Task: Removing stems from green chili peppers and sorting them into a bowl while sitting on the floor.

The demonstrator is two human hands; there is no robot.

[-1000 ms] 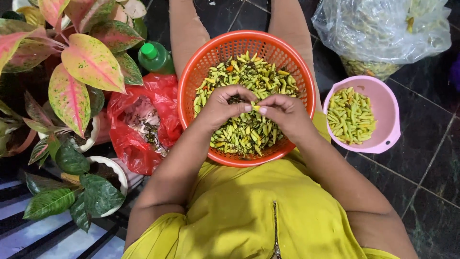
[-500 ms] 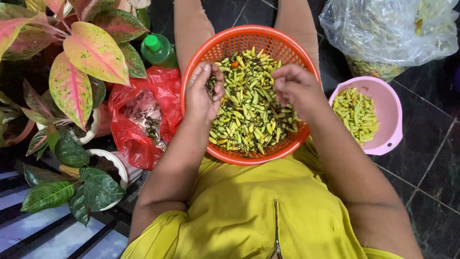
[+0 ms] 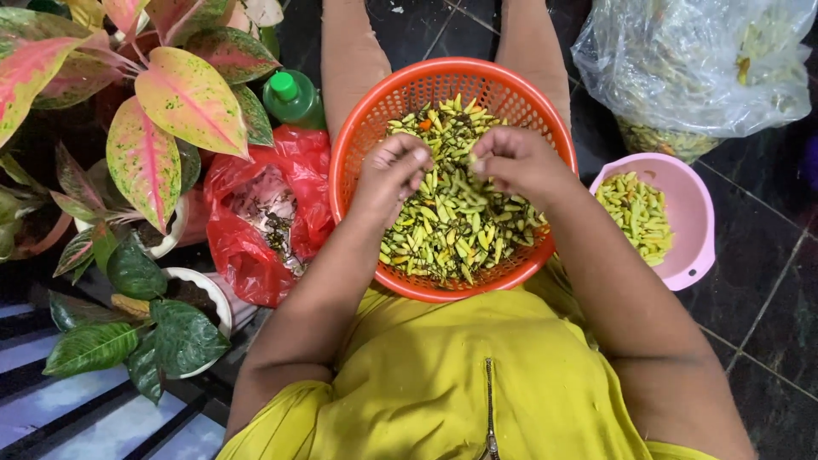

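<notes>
While over orange basket (image 3: pixel 358 145) centre frame, left hand (image 3: pixel 394 169) curled, contents unclear; right hand (image 3: pixel 515 159) pinching green chili (image 3: pixel 471 167). Pink bowl (image 3: pixel 694 230) right, red bag (image 3: pixel 247 179) left, clear bag (image 3: pixel 682 60) upper right.

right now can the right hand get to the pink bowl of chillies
Probably yes. The right hand is over the orange basket, and the pink bowl sits open just to its right on the floor, with nothing between them.

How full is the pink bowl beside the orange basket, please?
Partly full: green chillies cover the pink bowl's floor, with bare inner wall above.
</notes>
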